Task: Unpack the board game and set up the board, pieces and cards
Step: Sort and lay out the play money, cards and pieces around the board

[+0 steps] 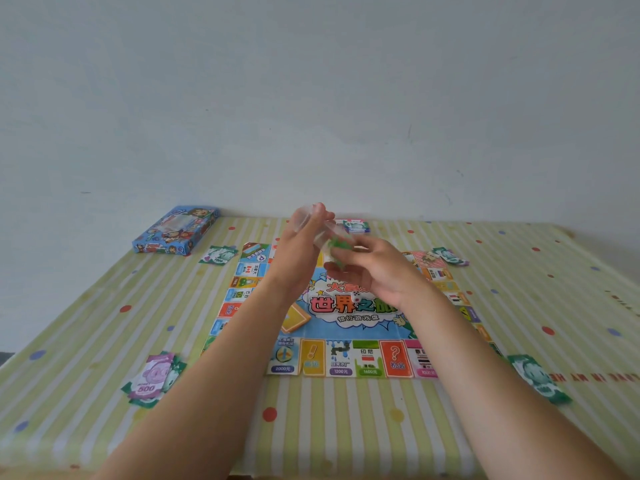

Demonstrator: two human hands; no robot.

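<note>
- Both hands are raised above the middle of the board (347, 308), clamped together on one small clear bag (328, 237) of green pieces (341, 243).
- The left hand (304, 237) pinches the bag's upper end. The right hand (375, 271) seems to grip its lower part between thumb and fingers, though blur softens the detail.
- If the bag is tugged open sharply, the film could tear and the pieces would likely scatter across the board or roll off onto the tabletop (346, 427).
- Falling pieces could knock the white die (356, 293) lying at the board's centre.
- The forearms cross the board's near edge, and the board looks thin; a dropped elbow might drag or crease it.
- Money stacks sit off the board's corners: near-left (152, 379), near-right (538, 377), far-left (220, 255), far-right (450, 256). A wide sweep of an arm could fan them out.
- The card deck (356, 226) lies just beyond the board's far edge, and the box (176, 232) rests beyond its far-left corner.
</note>
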